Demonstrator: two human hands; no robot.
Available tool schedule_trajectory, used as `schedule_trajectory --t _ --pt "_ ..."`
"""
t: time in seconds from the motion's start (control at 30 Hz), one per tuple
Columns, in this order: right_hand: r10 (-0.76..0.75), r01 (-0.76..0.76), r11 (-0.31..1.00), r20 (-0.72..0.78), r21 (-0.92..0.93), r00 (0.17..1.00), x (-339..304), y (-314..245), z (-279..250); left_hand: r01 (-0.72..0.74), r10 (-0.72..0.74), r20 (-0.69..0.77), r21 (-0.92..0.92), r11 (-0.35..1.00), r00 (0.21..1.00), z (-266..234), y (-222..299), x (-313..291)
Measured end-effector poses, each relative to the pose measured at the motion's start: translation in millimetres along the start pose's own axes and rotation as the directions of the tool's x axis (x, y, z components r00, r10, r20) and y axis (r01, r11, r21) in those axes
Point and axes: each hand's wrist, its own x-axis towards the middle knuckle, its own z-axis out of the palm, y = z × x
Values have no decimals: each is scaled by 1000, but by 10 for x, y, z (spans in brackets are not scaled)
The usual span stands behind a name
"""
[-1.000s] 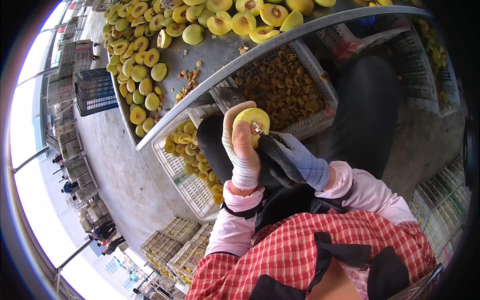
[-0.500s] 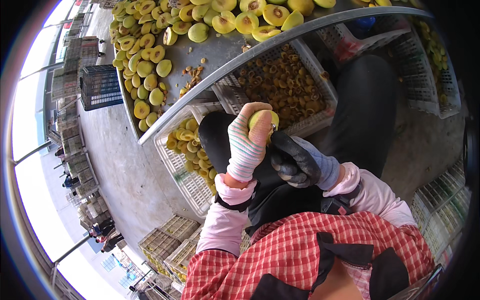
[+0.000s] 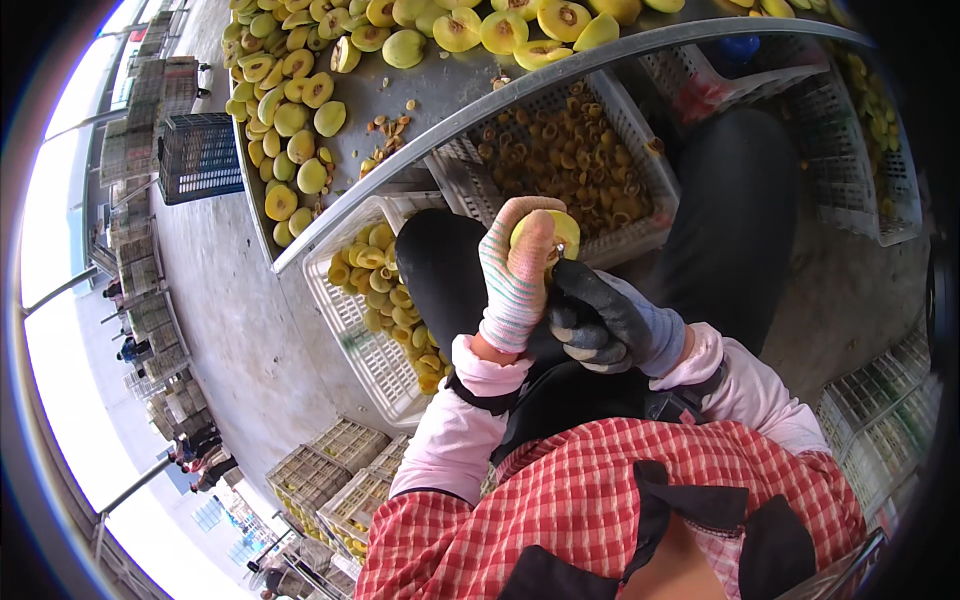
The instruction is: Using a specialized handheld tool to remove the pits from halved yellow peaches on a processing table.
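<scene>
Near the centre, a halved fruit point(image 3: 568, 232) sits in the left hand point(image 3: 513, 275), whose striped-gloved fingers are wrapped round it; at the fruit's 5 o'clock, the right hand point(image 3: 612, 325), in a dark-coated glove, has its fingers curled about a metal tool point(image 3: 558, 250), only the tip showing, close against the fruit; reckoned from there, a pale crate point(image 3: 645, 135) of brown scraps point(image 3: 570, 150) lies toward 1 o'clock; a white crate point(image 3: 385, 365) with yellow fruit pieces point(image 3: 385, 295) is at 8 o'clock; toward 11 o'clock spreads the grey surface point(image 3: 440, 95), bearing many fruit halves point(image 3: 505, 33).
</scene>
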Motion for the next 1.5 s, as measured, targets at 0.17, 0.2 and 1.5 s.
schedule_trajectory --t 0.17,0.2,1.5 --pt "28 -184 911 388 370 921 105 85 -205 57 -44 199 -61 996 979 -69 20 98" --pt "-4 -236 877 495 419 869 145 93 -234 111 -91 192 -96 989 977 -66 5 100" --pt "-138 139 990 43 -28 990 98 -154 -149 166 329 -435 777 607 838 -1955 484 132"
